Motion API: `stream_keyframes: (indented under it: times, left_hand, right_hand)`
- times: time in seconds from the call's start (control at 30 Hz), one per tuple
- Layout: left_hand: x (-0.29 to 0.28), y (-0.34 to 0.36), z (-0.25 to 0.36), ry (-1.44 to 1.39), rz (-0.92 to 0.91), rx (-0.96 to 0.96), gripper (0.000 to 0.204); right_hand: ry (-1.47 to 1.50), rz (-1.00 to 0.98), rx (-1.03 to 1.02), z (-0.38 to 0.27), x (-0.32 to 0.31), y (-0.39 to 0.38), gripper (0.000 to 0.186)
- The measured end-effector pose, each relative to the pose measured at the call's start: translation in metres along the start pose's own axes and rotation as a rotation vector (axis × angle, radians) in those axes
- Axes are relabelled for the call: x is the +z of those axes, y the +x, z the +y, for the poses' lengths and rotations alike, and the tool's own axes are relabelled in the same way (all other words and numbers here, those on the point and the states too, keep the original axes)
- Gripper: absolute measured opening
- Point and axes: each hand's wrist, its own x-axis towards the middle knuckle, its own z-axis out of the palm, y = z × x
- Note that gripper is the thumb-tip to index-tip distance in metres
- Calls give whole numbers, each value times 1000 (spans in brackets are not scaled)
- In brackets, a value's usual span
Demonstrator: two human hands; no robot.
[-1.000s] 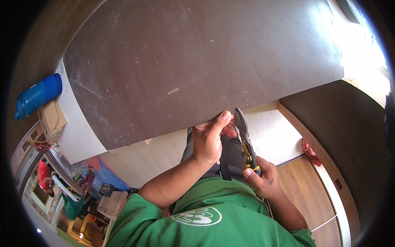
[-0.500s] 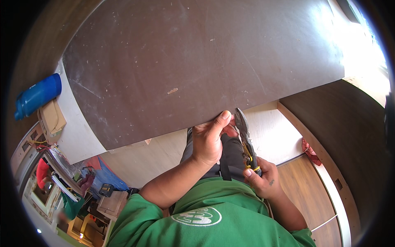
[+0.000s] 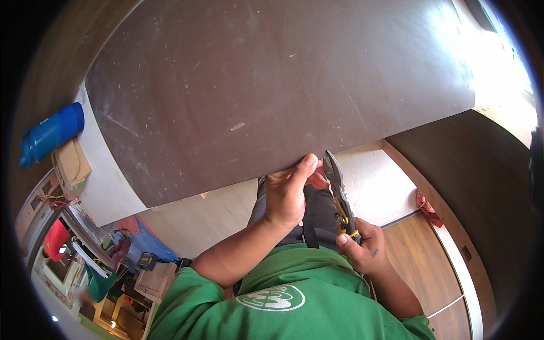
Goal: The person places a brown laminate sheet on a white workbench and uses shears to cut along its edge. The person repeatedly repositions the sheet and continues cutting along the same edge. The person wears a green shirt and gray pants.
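Observation:
My left hand point(image 3: 286, 195) is closed just below the near edge of a large dark brown board point(image 3: 260, 85), thumb raised beside the edge and fingers curled near the cutter's jaws; what it holds there is too small to make out. My right hand point(image 3: 362, 246) grips black and yellow tin snips point(image 3: 341, 201), held upright with the dark jaws pointing at the board's edge, next to my left fingertips. My dark trousers and green shirt show beneath both hands.
A blue bottle point(image 3: 54, 133) lies at the left beside tan pieces point(image 3: 73, 164). A curved dark panel point(image 3: 464, 181) stands right, above wooden flooring point(image 3: 419, 266). At lower left are a person in red point(image 3: 56, 238), a power tool point(image 3: 146, 262) and a wooden box point(image 3: 156, 279).
My hands and the snips have shifted very slightly. The person in red at the left has changed posture; the board stays where it was.

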Motion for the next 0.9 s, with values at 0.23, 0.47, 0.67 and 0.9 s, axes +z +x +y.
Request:
stream_keyframes:
  times: [0.23,0.47,0.67,0.9]
  left_hand:
    - [2,1,2,84,35,10,30]
    - [0,1,6,98,-5,-27,35]
    - [1,1,6,87,-1,-27,36]
    - [2,0,5,81,22,-24,36]
  right_hand:
    - [16,16,-27,1,-1,0,42]
    - [-40,-11,9,-4,-3,2,43]
    - [-5,-25,1,-5,-1,5,42]
    - [-4,-24,21,-6,-2,4,41]
